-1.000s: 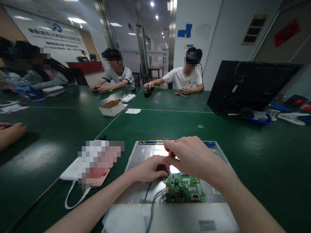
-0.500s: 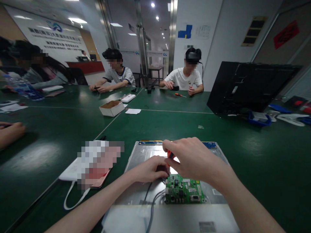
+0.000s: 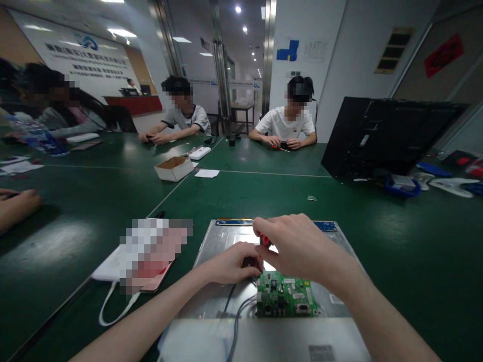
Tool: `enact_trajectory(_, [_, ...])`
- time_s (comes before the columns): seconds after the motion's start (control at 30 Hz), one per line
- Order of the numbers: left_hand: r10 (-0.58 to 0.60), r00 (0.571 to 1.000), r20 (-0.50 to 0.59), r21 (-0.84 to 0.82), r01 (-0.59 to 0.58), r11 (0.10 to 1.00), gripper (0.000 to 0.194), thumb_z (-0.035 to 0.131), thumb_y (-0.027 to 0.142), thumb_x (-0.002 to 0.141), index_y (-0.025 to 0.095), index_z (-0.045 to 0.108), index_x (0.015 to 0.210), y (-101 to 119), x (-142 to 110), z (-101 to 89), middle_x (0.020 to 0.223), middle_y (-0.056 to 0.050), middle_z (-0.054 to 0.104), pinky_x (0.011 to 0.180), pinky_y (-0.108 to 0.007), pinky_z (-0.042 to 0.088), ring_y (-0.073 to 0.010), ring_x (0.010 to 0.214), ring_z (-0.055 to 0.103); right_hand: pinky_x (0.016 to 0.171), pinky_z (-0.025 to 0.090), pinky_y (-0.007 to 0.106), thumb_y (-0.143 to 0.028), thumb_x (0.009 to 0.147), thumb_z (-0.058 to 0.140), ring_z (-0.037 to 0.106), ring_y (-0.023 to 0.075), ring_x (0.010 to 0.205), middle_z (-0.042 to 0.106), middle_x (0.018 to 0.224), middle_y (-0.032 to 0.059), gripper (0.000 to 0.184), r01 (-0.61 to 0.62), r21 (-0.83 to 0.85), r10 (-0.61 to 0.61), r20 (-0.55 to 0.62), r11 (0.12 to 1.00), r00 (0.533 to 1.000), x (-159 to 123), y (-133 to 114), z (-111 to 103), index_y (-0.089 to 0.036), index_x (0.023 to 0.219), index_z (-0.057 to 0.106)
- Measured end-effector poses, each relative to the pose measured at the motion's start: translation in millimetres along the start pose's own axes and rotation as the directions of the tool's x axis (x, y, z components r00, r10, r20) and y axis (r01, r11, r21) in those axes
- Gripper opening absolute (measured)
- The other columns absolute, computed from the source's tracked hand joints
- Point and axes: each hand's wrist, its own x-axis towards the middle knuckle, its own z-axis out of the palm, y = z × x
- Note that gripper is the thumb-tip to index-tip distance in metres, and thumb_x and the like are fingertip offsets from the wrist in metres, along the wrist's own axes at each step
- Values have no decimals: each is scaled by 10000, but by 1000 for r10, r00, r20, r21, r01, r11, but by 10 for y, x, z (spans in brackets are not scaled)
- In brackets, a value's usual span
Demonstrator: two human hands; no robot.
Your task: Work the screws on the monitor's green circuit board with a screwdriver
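My right hand (image 3: 296, 246) is closed around the red and black handle of a screwdriver (image 3: 265, 241), which points down at the upper left corner of a green circuit board (image 3: 287, 295). Close beside it, my left hand (image 3: 241, 264) has its fingers curled in a pinch near the screwdriver's lower end; what they hold is hidden. The board lies on the silver metal back of a display panel (image 3: 206, 254). Grey cables (image 3: 238, 322) run from the board's left side. A blue circuit strip (image 3: 326, 226) crosses the panel's far edge, partly behind my right hand.
Left of the panel lie a white and pink item (image 3: 151, 281), partly blurred, and a white cord (image 3: 109, 306). Farther off are an open white box (image 3: 173, 168) and a large black screen (image 3: 385, 136). Several people sit around the green table (image 3: 264, 191).
My hands stay in nearly the same place, while the screwdriver handle looks slightly turned in my right hand. Across the table, a person in white has lowered both hands to the tabletop.
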Motion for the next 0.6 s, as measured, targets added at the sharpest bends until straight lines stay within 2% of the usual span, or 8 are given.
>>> enact_trajectory(0.07, [-3,1000,-3,8,3,1000,25,657,146,793,154,649,771,-20,-2,7,766,-10,671,650,-239,478,-167,708,597,507,215,274,-251,875,602,602,144,635,712,833,20,79,11,18,-11,-5,1000,1000,-12,-7,-8,-198,925,572])
enact_trajectory(0.23, [8,1000,3,-17,-8,1000,12,657,163,826,151,659,826,-35,-12,13,842,-29,690,708,-261,487,-183,768,617,507,217,272,-311,901,597,609,158,633,713,788,29,114,-16,-3,16,21,1000,1000,-15,-6,-18,-201,930,606])
enact_trajectory(0.37, [-24,1000,2,-25,24,999,20,653,170,834,150,651,837,-29,-20,19,810,-22,680,673,-248,478,-179,738,612,509,226,264,-248,905,560,613,154,635,716,798,23,75,-17,-9,17,25,1000,1000,-4,-7,-29,-206,950,603])
enact_trajectory(0.6, [-4,1000,14,-7,4,1000,50,672,192,840,149,660,817,-64,-14,14,813,-26,682,683,-254,476,-181,744,604,492,224,263,-253,903,552,602,149,609,705,776,20,88,-21,-3,21,19,1000,1000,-6,-14,-19,-202,960,595])
